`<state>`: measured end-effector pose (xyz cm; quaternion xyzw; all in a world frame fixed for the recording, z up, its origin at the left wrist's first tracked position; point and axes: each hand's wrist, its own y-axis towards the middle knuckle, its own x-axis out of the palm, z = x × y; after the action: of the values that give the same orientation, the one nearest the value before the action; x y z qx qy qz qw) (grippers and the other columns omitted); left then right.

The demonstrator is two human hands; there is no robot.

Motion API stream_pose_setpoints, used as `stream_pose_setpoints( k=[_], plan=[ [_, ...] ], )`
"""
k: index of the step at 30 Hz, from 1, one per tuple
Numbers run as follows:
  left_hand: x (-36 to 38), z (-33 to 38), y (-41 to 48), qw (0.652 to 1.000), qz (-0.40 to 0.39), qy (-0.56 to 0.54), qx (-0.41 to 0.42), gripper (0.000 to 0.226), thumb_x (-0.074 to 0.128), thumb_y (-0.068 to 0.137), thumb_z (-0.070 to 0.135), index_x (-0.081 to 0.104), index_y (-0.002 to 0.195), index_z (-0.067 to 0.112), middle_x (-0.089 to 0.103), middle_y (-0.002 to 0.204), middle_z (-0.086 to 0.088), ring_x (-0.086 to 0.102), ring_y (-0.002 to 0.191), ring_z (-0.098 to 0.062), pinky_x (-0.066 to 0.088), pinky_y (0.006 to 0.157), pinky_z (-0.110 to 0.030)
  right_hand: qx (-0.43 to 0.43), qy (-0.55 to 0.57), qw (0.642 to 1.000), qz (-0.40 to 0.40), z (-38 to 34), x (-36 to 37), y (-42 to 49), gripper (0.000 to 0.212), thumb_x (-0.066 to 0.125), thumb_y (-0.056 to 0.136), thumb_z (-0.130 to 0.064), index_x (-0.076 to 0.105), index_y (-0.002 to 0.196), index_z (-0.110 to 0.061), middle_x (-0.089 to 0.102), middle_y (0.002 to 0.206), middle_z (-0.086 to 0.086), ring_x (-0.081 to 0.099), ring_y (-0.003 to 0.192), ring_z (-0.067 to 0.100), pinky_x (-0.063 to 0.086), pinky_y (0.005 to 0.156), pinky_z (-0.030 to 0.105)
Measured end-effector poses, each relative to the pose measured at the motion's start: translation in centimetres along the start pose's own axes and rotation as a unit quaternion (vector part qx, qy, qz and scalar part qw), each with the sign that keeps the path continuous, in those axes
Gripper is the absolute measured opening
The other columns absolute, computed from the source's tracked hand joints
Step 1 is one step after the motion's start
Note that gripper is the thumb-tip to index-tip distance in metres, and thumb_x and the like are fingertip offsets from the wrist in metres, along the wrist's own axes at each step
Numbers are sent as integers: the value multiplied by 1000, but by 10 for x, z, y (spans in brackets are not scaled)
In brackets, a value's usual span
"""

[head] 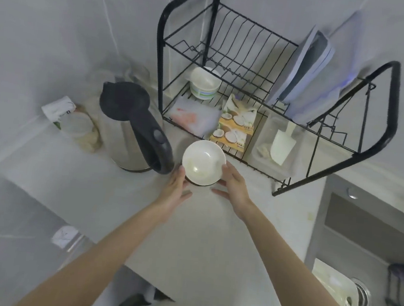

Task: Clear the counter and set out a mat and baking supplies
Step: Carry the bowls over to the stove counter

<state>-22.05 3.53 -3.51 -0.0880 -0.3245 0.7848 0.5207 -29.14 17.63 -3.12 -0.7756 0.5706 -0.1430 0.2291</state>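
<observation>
Bowl [203, 161] empty — L hand [176, 190], R hand [233, 188] grip sides.

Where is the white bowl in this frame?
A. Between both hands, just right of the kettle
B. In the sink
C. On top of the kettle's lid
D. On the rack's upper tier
A: the white bowl is held between the left hand and the right hand, beside the kettle and in front of the dish rack.
</observation>
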Motion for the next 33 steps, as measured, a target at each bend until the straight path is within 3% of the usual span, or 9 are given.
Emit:
stream_pose_setpoints(
  k=[4,11,18,24,28,33],
  plan=[
    [2,-2,12,1000,-8,-10,3,46,33,98,48,28,142,37,37,147,8,52,123,-14,48,91,-32,22,20,999,-21,-4,1,17,42,42,99,-44,50,136,-27,62,124,5,66,99,17,57,82,32],
    [-2,1,6,999,-32,-26,2,29,35,100,40,40,129,36,53,126,11,63,106,-13,47,96,-32,55,44,997,-36,-1,-5,19,42,48,96,-45,56,131,-23,64,119,10,68,96,23,56,87,38],
    [-20,-9,-29,998,-62,-12,-1,43,46,97,38,41,137,23,51,135,2,68,102,-21,55,87,-30,66,78,994,-43,7,-15,-26,37,53,94,-40,61,121,-16,69,90,6,69,78,21,58,81,41],
    [-30,-9,-64,995,-96,-15,-3,50,55,91,39,44,136,18,49,137,-2,67,101,-28,58,80,-31,50,119,991,-17,10,-16,-81,19,56,94,-36,66,100,-21,66,95,6,69,77,26,57,83,46],
    [-35,-10,-94,990,-140,1,-3,67,64,77,45,45,135,18,50,137,-5,67,102,-30,57,85,-35,36,152,987,27,19,-16,-124,20,60,92,-36,65,101,-19,66,100,8,69,78,29,55,86,50],
    [-42,-16,-137,977,-209,28,-14,54,63,83,40,50,131,19,54,131,-6,66,103,-30,58,81,-33,15,199,976,84,44,-10,-186,27,60,91,-37,64,106,-15,65,104,12,66,83,33,57,83,49]
  ],
)
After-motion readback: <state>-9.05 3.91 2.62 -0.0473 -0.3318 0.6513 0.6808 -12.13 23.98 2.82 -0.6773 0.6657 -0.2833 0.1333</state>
